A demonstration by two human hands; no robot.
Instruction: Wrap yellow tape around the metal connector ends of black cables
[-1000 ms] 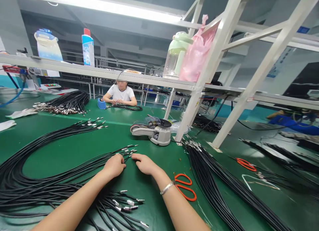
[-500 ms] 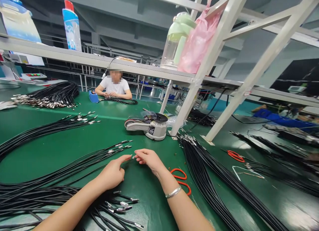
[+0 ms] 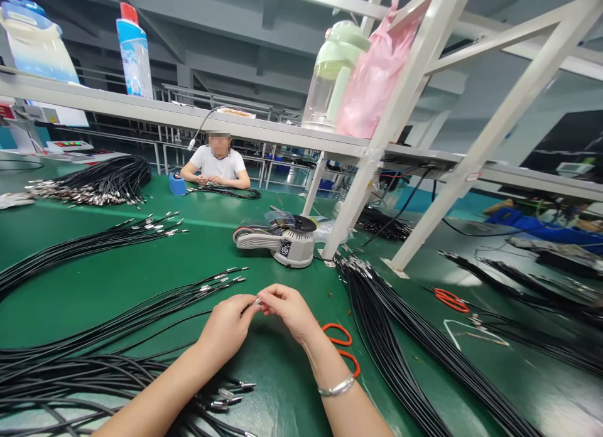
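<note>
A: Nearest, my view shows both hands meeting at mid-counter. Left hand (image 3: 229, 327) and right hand (image 3: 288, 310) each have the grip pinched on one cable end (image 3: 255, 302), a metal tip held between the two sets of fingertips.

B: Which way does the cable lie?

A: It trails left and back toward me from the tip, long axis slanting down-left into the cable bundle (image 3: 70, 374) under my left forearm. Both hands sit equally close; the tip is right between them.

B: Anything crowding?

A: Orange scissors (image 3: 342, 349) lie just beside the right wrist, partly behind it. A silver bracelet (image 3: 336, 387) is on that wrist. Right of that, a second cable bundle (image 3: 400, 349) runs diagonally. Further out, a tape dispenser (image 3: 277, 241) on the green counter (image 3: 117, 286), then a white frame post (image 3: 372, 154). Beyond, another person (image 3: 215, 164) is seated with their own cables. Nothing lies between the hands and the tip.
</note>
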